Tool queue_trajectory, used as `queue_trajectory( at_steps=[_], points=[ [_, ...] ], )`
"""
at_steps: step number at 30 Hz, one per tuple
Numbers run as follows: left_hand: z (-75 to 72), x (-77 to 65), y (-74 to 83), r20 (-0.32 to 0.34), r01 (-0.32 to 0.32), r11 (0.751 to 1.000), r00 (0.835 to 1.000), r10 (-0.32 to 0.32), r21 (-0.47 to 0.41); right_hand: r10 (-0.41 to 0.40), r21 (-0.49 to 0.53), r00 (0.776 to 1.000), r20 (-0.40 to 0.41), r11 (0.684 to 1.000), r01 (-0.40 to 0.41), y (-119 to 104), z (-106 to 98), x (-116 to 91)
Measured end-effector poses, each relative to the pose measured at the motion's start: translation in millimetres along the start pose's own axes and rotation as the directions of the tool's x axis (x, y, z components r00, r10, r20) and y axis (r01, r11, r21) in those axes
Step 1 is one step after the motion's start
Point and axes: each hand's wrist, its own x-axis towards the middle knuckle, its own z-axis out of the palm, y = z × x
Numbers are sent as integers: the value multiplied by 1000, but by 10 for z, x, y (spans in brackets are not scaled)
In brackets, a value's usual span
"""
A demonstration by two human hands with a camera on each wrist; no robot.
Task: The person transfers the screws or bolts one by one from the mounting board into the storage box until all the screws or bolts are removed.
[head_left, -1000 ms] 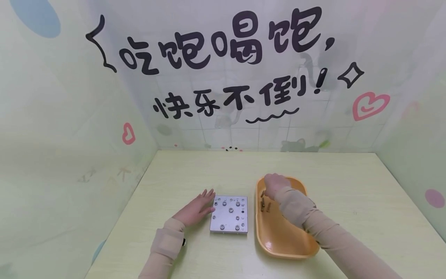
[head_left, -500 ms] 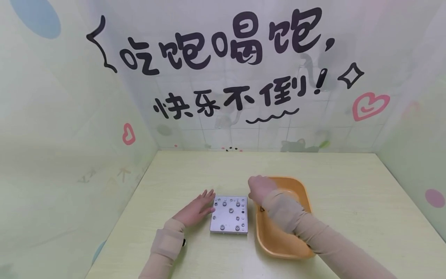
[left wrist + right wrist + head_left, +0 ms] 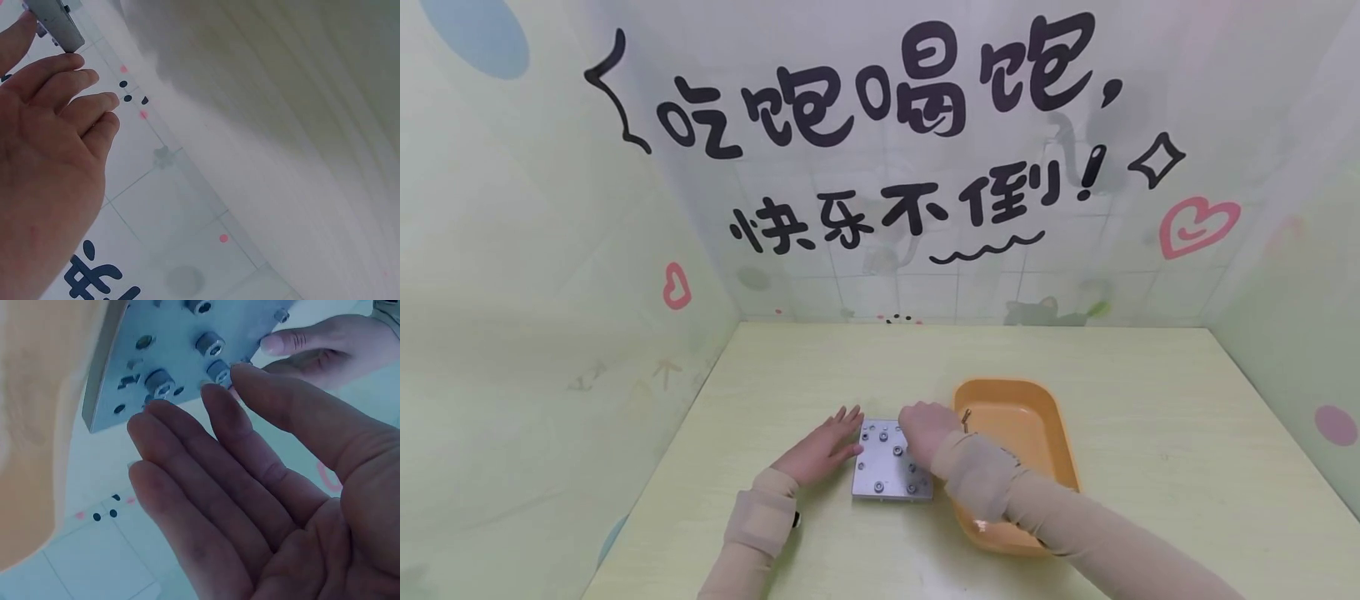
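Observation:
A square metal plate (image 3: 877, 463) lies on the table, with several socket-head bolts (image 3: 210, 344) and small holes on its top. At its left edge rests my left hand (image 3: 817, 448), fingers extended, thumb and index fingertips against the plate. My right hand (image 3: 928, 432) is bent over the plate's far right part. In the right wrist view its fingers curve loosely, and the thumb and index fingertips stand slightly apart around a bolt head that overlaps them. I cannot tell whether that hand pinches a small part.
An orange tray (image 3: 1039, 442) stands just right of the plate, partly under my right forearm. A few thin metal pieces (image 3: 966, 419) lie at its left side. A printed curtain (image 3: 850, 292) closes off the table's back and sides.
My right hand has come out of the orange tray and moved left over the metal plate. My left hand and the plate stay in place.

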Motion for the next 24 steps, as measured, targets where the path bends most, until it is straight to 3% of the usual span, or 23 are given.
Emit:
queue_trajectory(
  at_steps=[12, 24],
  points=[
    [-21, 23, -5, 2, -12, 1000, 1000, 12, 6, -47, -136, 999, 10, 990, 48, -121, 134, -15],
    [-18, 20, -13, -1, -19, 1000, 1000, 19, -5, -40, -170, 999, 6, 985, 40, -181, 171, -41]
  ],
)
